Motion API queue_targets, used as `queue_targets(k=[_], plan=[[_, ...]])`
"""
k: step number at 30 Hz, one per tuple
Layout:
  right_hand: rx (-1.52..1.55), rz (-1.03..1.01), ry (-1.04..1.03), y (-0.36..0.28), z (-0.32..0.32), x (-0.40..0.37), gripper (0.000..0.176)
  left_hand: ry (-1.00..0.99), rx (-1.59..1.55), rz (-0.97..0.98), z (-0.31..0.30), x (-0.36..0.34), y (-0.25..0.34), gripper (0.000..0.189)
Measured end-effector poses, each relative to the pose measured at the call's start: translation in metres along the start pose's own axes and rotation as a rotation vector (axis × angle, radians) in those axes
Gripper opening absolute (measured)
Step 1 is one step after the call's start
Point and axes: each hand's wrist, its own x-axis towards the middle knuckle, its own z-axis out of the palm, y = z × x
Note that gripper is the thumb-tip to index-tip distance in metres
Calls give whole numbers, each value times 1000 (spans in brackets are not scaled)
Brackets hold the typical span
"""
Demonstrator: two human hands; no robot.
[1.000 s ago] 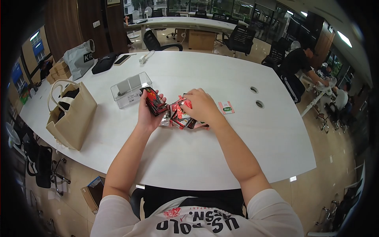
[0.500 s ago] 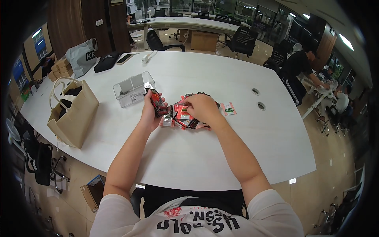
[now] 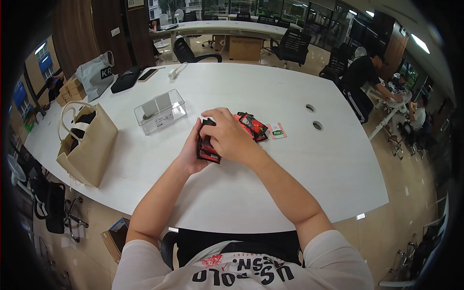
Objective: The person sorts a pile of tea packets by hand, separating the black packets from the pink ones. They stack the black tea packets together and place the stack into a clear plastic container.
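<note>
My left hand (image 3: 188,155) is closed around a stack of black-and-red sachets (image 3: 209,155), held upright just above the table. Over the top of that stack, my right hand (image 3: 231,137) has its fingers curled onto the sachets, partly hiding them. Behind my right hand lies a pile of more black-and-red sachets (image 3: 253,126), some of it covered by the hand. One pale pink sachet with a green label (image 3: 277,130) lies flat to the right of the pile.
On the white table (image 3: 290,179) a clear plastic box (image 3: 160,112) with compartments stands behind my left hand. A cream tote bag (image 3: 92,145) is at left; a grey bag (image 3: 96,77), black pouch (image 3: 126,79), phone (image 3: 148,75) and white charger (image 3: 173,73) sit farther back. Another person (image 3: 360,79) leans at right.
My left hand has turned and moved right and nearer me with its sachets. My right hand has come left from the pile onto the held stack, and the pile looks smaller.
</note>
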Motion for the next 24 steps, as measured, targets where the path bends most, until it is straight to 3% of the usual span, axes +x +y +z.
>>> queue_targets(k=[2, 7, 10, 21, 24], plan=[[-16, 56, 18, -4, -1, 2, 13, -38, -13, 24, -5, 2, -2, 63], [34, 276, -195, 4, 4, -4, 15, -24, -68, 66, -10, 6, -2, 59], [18, 117, -112, 4, 8, -7, 17, 11, -89, 105, -18, 8, -2, 57], [61, 105, -104, 5, 26, -13, 30, 110, -137, 142, -15, 7, 1, 57], [37, 37, -83, 6, 27, -13, 32, 9, -117, 140, -35, 15, -3, 57]])
